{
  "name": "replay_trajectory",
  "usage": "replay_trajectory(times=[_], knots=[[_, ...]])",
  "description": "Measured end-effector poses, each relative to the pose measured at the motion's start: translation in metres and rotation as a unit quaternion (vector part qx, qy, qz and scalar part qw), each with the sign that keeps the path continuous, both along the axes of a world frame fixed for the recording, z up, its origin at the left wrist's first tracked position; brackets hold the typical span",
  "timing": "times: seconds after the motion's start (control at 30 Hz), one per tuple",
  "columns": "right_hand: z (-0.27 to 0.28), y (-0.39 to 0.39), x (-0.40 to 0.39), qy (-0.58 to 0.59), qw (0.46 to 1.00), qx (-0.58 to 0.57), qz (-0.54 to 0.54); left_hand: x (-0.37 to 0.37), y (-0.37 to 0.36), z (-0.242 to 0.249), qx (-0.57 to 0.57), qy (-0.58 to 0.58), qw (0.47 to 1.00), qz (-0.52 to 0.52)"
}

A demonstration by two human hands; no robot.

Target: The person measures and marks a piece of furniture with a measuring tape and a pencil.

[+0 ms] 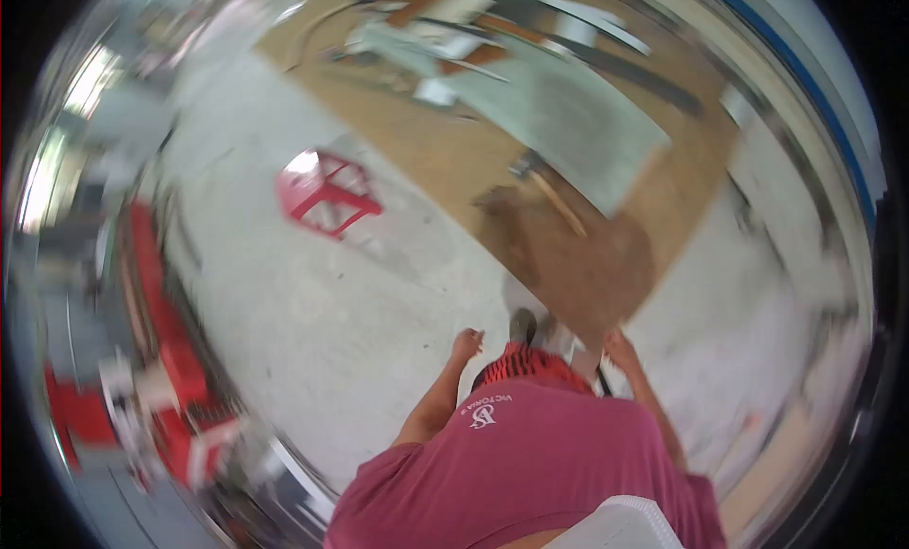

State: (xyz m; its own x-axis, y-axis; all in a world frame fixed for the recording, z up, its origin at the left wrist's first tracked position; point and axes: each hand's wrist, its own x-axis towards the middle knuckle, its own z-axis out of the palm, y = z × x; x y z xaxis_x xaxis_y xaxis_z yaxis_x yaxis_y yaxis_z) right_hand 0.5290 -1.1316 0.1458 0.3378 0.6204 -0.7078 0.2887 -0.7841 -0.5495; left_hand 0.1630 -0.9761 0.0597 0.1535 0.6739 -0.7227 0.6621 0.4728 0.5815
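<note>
My left hand [468, 344] hangs over the concrete floor, its fingers loosely bent and slightly apart, with nothing seen in it. My right hand [619, 350] is closed beside the near corner of a large brown board [606, 274]. Next to its fingers is a flat, dull brown-grey piece [587, 361] with a dark strip, too blurred to name. A hammer [559, 200] with a wooden handle lies on the brown board. Beyond it, a pale green sheet [578, 113] lies on the board.
A red plastic stool [331, 194] lies tipped over on the floor [398, 255] to the left. Offcuts and strips [464, 47] are heaped at the board's far end. Red machinery [166, 322] stands far left. A pale ledge [795, 170] runs along the right.
</note>
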Motion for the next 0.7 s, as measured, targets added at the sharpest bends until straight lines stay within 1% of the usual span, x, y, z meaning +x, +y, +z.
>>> replay_trajectory(times=[0.03,0.1,0.13,0.2,0.23,0.3,0.33,0.37,0.4,0.43,0.47,0.53,0.57,0.6,0.63,0.67,0.7], knots=[[-0.002,-0.019,0.000,-0.009,1.000,0.016,-0.003,0.002,0.005,0.004,-0.014,-0.023,1.000,0.013],[-0.007,-0.059,-0.003,0.028,0.996,0.020,-0.084,-0.003,0.021,-0.005,-0.126,-0.136,0.980,0.073],[-0.007,-0.086,-0.009,0.023,0.992,0.019,-0.123,0.002,0.027,-0.006,-0.135,-0.134,0.981,0.035],[-0.013,-0.122,-0.006,0.007,0.990,-0.012,-0.139,0.012,0.041,-0.007,-0.091,-0.021,0.996,-0.004],[-0.015,-0.134,-0.005,0.004,0.988,-0.009,-0.152,0.021,0.051,-0.001,-0.090,-0.023,0.996,-0.017],[-0.025,-0.136,0.005,-0.028,0.975,-0.001,-0.221,0.052,0.089,0.008,0.002,-0.092,0.995,-0.029],[-0.021,-0.122,0.015,-0.078,0.978,0.033,-0.191,0.077,0.107,0.046,0.074,-0.101,0.989,-0.080],[-0.005,-0.095,0.023,-0.111,0.968,0.087,-0.208,0.101,0.127,0.073,0.089,-0.137,0.982,-0.091],[0.019,-0.061,0.030,-0.145,0.954,0.142,-0.222,0.134,0.136,0.123,0.132,-0.159,0.976,-0.075],[0.075,-0.021,0.034,-0.140,0.950,0.165,-0.225,0.156,0.149,0.145,0.153,-0.218,0.962,-0.067],[0.114,0.010,0.035,-0.098,0.937,0.212,-0.262,0.178,0.155,0.185,0.177,-0.275,0.943,-0.064],[0.207,0.061,0.038,-0.136,0.916,0.289,-0.244,0.206,0.162,0.264,0.212,-0.298,0.928,-0.072],[0.243,0.075,0.045,-0.179,0.903,0.322,-0.222,0.214,0.159,0.304,0.335,-0.256,0.904,-0.075],[0.275,0.084,0.052,-0.223,0.886,0.353,-0.200,0.221,0.154,0.345,0.451,-0.210,0.864,-0.078],[0.312,0.088,0.060,-0.227,0.878,0.366,-0.212,0.222,0.143,0.391,0.479,-0.179,0.857,-0.064],[0.338,0.089,0.068,-0.237,0.866,0.377,-0.227,0.214,0.147,0.408,0.481,-0.190,0.855,-0.042],[0.351,0.087,0.077,-0.255,0.859,0.376,-0.237,0.209,0.138,0.428,0.480,-0.208,0.852,0.027]])
